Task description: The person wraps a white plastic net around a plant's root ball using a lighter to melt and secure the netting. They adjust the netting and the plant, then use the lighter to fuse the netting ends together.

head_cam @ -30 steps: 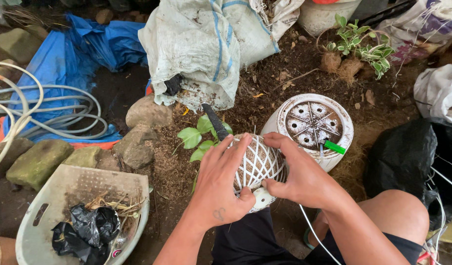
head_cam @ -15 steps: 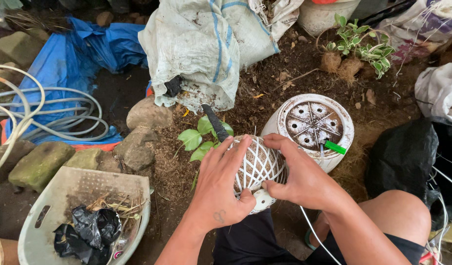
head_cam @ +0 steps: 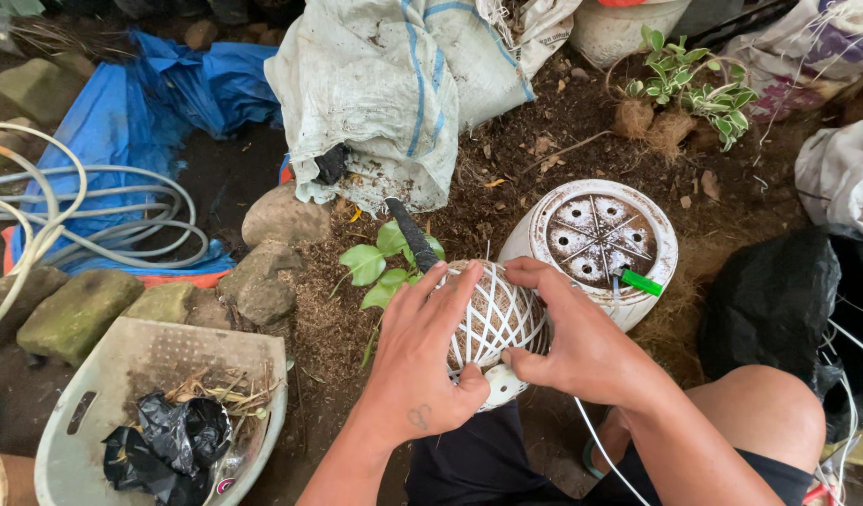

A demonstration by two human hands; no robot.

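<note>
A brown fibre ball wrapped in a net of white string (head_cam: 495, 317) sits between both hands, with a small green-leaved plant (head_cam: 382, 263) sticking out of its far left side. My left hand (head_cam: 422, 361) cups the ball's left side with fingers spread over the string. My right hand (head_cam: 570, 339) grips its right side, thumb under and fingers on top. A loose white string (head_cam: 595, 448) trails down from under the right hand across my leg.
An upturned white pot (head_cam: 600, 239) with a green clip (head_cam: 643, 282) stands just behind the ball. A grey basket (head_cam: 112, 367) with black plastic lies lower left. Stones (head_cam: 279, 219), white hose coils (head_cam: 47, 215), a blue tarp, sacks (head_cam: 375, 84) and another plant (head_cam: 689, 84) surround the soil.
Both hands stay on the string-wrapped ball; the fingers have shifted only slightly and the ball has barely turned.
</note>
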